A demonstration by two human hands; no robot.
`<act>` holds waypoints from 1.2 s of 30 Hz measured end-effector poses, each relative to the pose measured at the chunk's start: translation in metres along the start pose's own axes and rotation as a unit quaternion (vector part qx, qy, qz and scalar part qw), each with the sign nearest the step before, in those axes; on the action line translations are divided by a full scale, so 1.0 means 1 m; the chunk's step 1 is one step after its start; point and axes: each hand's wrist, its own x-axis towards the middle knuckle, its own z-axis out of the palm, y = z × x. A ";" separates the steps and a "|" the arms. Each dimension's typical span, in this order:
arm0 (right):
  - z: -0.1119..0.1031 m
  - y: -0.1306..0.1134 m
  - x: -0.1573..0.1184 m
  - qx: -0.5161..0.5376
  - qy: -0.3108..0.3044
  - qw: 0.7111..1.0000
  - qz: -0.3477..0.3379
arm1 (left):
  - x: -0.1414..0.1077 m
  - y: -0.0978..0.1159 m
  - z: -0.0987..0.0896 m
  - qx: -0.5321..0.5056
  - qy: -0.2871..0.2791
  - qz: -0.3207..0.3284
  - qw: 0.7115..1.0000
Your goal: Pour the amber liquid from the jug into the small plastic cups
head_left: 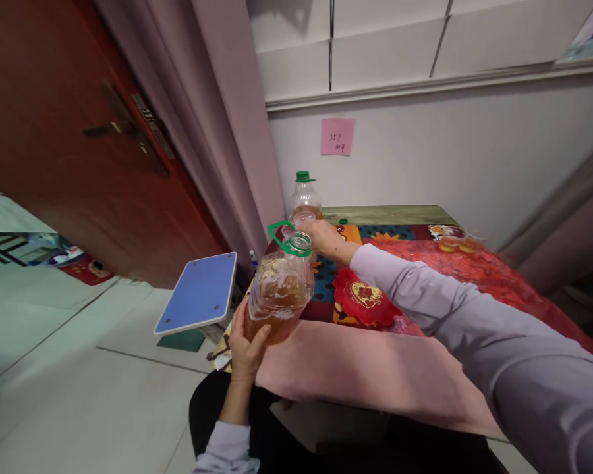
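Observation:
A large clear bottle [281, 289] of amber liquid, with no cap on its mouth and a green handle ring, leans slightly at the near left edge of the table. My left hand [248, 339] is wrapped round its lower part. Just beyond its mouth, my right hand [326, 238] is closed on a small clear cup [304, 218], partly hidden by the fingers. Behind the cup stands a second bottle [305, 195] with a green cap. A loose green cap [343, 222] lies on the table behind my right hand.
A red scalloped dish [366, 297] sits on the patterned table cover under my right forearm. Farther right is a clear container [457, 242] with orange-yellow contents. A blue-topped stool [197, 291] stands left of the table. A pink note [337, 137] is on the wall.

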 end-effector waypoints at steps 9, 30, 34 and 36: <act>-0.054 0.039 -0.082 0.021 0.206 0.978 -0.031 | 0.001 -0.001 0.003 -0.018 0.008 0.008 1.000; 0.031 0.097 -0.240 -0.061 0.007 0.990 0.131 | 0.008 -0.001 0.002 0.072 0.004 0.079 0.994; 0.036 0.096 -0.245 -0.054 0.034 0.987 0.147 | 0.007 0.001 0.002 0.074 0.004 0.073 0.995; 0.037 0.094 -0.245 -0.048 0.054 0.984 0.162 | 0.007 0.002 0.002 0.079 0.004 0.076 0.994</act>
